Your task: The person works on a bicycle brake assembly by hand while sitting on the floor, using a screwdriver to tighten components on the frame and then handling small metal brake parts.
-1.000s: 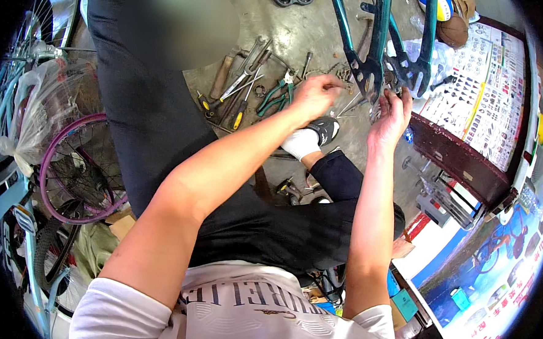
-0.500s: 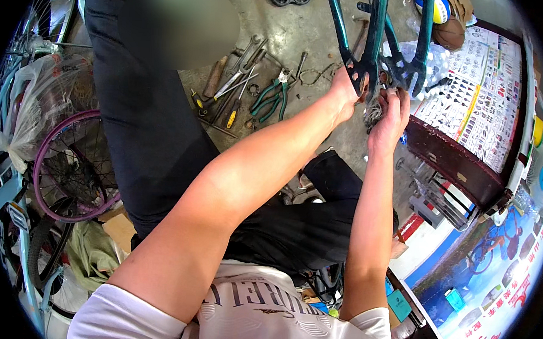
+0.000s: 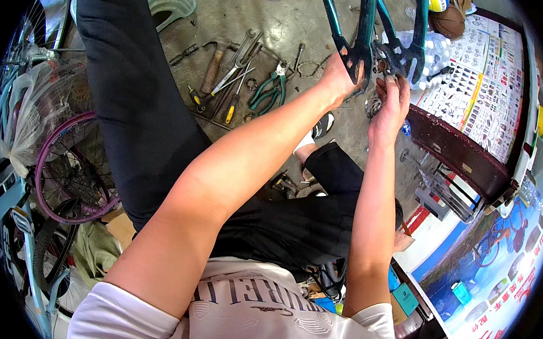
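A dark green bicycle frame (image 3: 366,27) comes in from the upper edge, its rear fork ends pointing toward me. My left hand (image 3: 339,78) is closed around the left fork end, with most of its fingers hidden behind the metal. Just below the right fork end (image 3: 412,66), my right hand (image 3: 390,108) has its fingers curled inward. Some small greyish thing shows beside those fingers, too unclear to name.
On the concrete floor lie green-handled pliers (image 3: 272,91), a hammer (image 3: 215,68), screwdrivers (image 3: 232,108) and wrenches. A cabinet (image 3: 454,145) with a printed sheet on top stands at right. Bicycles and a purple wheel rim (image 3: 40,157) crowd the left.
The frame's fork ends sit slightly higher and further left in view, and my left hand has shifted with them. My right hand's fingers have drawn down a little from the right fork end.
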A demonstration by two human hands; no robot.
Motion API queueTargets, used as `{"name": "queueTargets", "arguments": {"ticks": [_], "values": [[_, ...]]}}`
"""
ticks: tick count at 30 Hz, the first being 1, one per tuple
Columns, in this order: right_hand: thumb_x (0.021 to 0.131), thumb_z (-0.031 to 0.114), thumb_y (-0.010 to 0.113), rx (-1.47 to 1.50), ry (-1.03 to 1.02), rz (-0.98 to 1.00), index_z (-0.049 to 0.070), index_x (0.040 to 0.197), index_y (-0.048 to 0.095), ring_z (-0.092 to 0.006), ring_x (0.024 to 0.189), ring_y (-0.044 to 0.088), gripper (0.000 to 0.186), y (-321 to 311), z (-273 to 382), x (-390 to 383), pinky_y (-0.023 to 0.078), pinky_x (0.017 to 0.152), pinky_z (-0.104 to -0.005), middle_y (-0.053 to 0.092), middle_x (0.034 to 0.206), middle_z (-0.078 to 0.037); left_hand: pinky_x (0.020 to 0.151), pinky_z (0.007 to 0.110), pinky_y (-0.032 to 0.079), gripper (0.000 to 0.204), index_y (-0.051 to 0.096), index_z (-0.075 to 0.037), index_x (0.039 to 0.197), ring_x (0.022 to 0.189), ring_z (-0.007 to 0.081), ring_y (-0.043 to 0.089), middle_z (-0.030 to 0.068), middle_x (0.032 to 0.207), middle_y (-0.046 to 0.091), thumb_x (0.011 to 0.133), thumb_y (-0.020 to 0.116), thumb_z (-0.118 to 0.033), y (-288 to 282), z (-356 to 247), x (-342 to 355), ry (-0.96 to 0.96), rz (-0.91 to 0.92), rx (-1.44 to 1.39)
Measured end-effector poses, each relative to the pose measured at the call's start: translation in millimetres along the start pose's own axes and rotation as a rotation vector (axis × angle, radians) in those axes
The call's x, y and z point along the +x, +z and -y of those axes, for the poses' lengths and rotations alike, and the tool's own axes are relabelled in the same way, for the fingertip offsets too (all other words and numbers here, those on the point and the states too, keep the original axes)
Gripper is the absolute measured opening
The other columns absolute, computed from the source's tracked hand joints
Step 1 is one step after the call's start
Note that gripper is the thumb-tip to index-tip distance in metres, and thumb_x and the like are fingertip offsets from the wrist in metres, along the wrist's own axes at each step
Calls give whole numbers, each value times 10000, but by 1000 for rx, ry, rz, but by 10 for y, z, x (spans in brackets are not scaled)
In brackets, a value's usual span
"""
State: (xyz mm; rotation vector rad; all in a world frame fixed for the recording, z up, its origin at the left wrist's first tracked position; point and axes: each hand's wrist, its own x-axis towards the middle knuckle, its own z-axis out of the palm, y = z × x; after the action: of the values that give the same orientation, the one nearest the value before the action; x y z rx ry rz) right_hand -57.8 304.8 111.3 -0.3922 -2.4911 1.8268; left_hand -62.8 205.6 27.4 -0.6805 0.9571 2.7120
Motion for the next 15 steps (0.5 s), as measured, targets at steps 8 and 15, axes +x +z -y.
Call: {"name": "queueTargets", "arguments": {"ticks": [8,15], "values": [[992,161,658,-166,-225,-238,-32,1209,623,-142,986,603,293,-194,-182,-203,473,917,-302,648,1125,-95,686,251,477,190,704,-54,1104,819,84,620,0,944,707,992,634,-190,-187,-246,-344,-77,-58,235],[1039,207,624,-14,177,-2,16,1021,641,-84,765,563,192,93,-279,-1064,467,692,-235,638,888,-11,697,227,455,162,702,-59,1078,815,58,590,-16,933,686,1021,611,-181,-418,-414,-1089,-235,68,249]]}}
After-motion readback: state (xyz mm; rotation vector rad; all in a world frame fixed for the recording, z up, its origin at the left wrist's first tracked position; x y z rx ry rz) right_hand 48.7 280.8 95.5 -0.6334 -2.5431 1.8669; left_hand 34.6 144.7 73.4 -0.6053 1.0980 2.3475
